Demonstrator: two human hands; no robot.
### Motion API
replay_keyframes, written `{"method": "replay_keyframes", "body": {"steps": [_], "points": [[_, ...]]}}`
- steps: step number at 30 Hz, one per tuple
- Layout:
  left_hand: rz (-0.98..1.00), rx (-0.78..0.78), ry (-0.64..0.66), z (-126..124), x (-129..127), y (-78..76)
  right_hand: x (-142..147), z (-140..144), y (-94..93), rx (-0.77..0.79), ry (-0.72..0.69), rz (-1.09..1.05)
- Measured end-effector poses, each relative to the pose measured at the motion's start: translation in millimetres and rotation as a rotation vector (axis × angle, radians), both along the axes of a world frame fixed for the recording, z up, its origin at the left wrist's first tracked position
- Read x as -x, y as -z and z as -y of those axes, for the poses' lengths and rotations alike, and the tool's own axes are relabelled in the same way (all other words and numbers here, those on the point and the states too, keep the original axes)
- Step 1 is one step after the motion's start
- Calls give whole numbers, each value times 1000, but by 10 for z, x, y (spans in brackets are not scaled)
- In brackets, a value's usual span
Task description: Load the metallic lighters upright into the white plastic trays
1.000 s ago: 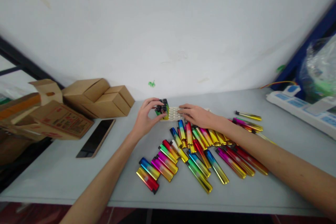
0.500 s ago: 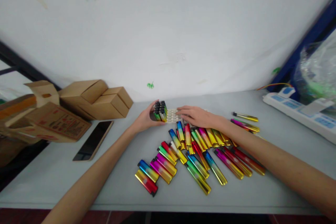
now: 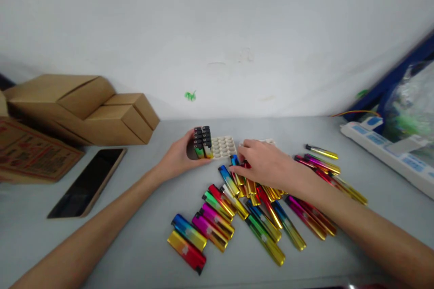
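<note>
No text is legible; the red print (image 3: 34, 148) on the carton (image 3: 69, 152) blurs.

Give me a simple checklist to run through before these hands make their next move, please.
1. Standing lighters upright: ok, black ends up at the left end of the white tray.
2. Left hand at that block: ok, curved around it; how firmly, cannot tell.
3. Bare pockets in the tray: ok, several show between the hands.
4. Right hand's grip on a lighter: cannot tell, its fingertips are partly hidden over the pile.
5. Loose lighters all facing one way: not ok, the red-and-gold lighter at the near left points its black end towards the person.
6. Phone apart from both hands: ok.
</note>
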State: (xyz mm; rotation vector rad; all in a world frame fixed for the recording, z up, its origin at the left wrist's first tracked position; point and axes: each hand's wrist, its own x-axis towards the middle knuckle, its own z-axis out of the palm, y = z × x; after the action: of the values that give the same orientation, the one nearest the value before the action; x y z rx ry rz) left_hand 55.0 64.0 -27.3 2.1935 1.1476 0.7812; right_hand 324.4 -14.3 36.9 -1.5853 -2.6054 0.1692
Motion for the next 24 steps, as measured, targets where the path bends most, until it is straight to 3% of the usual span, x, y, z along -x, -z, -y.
{"method": "replay_keyframes", "body": {"steps": [10,17,24], "points": [[-2,3,-13,-12,36,74,-63,-51,263,-15,-10,-141],[-22,64,63,-125,145,21,-179,-111,243,-20,-80,-324],[-34,8,3,-190,202,-29,-212,-499,233,-46,-304,-322]]}}
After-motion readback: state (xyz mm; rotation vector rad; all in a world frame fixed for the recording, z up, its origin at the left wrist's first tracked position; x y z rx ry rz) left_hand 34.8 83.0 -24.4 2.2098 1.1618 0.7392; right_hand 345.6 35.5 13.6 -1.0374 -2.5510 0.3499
